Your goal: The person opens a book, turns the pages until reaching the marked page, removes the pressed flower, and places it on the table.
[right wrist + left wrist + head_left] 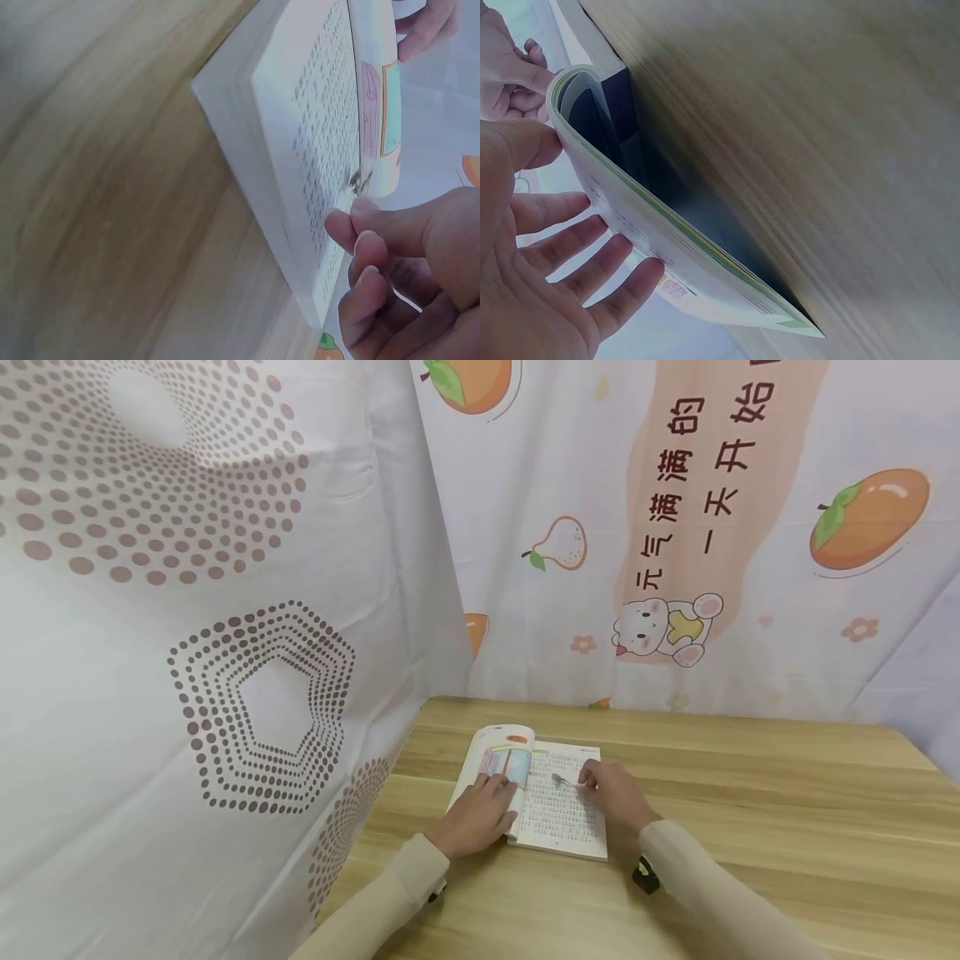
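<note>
An open book (558, 827) lies on the wooden table, its left pages bowed up and its right page full of printed text. My left hand (480, 814) rests on the left page (622, 202), thumb and spread fingertips touching the paper below a coloured picture. Over the right page, my right hand (611, 793) pinches a small dark leaf-shaped thing on a thin stem (558, 779) between thumb and index finger. In the right wrist view, the dark end of this thing (360, 180) shows near the fold; its exact kind is too small to tell.
The wooden table (750, 793) extends to the right of the book. A white dotted curtain (225, 860) hangs close along the left side. Behind the table hangs a fruit-printed curtain (540, 652).
</note>
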Demonstrator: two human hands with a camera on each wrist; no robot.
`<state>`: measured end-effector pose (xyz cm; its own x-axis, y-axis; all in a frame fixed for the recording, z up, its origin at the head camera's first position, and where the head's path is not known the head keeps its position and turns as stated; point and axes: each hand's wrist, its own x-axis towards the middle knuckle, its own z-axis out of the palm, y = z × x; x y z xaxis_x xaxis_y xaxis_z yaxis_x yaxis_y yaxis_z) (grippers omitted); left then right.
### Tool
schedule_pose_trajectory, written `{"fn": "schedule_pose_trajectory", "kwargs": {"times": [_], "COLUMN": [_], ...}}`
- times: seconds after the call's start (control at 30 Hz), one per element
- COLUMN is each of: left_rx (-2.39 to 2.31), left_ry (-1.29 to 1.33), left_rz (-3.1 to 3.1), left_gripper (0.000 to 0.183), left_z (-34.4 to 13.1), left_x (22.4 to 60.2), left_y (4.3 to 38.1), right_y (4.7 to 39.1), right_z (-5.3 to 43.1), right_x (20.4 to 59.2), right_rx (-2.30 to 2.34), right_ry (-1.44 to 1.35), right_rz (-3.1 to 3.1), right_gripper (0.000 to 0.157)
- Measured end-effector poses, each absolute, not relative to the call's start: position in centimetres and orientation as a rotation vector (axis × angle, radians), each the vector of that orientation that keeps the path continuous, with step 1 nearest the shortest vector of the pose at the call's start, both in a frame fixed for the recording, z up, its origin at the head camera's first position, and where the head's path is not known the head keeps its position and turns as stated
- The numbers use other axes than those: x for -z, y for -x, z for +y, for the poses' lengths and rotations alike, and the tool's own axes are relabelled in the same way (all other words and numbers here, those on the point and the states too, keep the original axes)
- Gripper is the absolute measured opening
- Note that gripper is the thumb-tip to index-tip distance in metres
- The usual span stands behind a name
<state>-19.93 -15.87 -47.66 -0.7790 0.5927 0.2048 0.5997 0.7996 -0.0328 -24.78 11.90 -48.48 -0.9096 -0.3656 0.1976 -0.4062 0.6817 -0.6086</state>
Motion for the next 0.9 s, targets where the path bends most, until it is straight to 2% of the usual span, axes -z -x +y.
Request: {"fn": "schedule_pose_trajectory", "kwargs": {"times": [0.53, 0.9], "left_rx": [0.031, 0.028], "left_ry": [0.931, 0.935], "left_rz": [-2.782, -2.779], "left_gripper": [0.041, 0.040], "left_z": [-15.9, -16.0], "left_x": [47.9, 48.0], "left_y": [19.9, 19.9], "right_y": [24.0, 24.3], "right_z": [12.5, 12.5], "right_x": [48.7, 48.9], "right_rx": [-0.678, -0.667], "right_ry": [-0.647, -0.599], "right_rz": [-2.881, -2.939], "right_gripper": [0.008, 0.006]}}
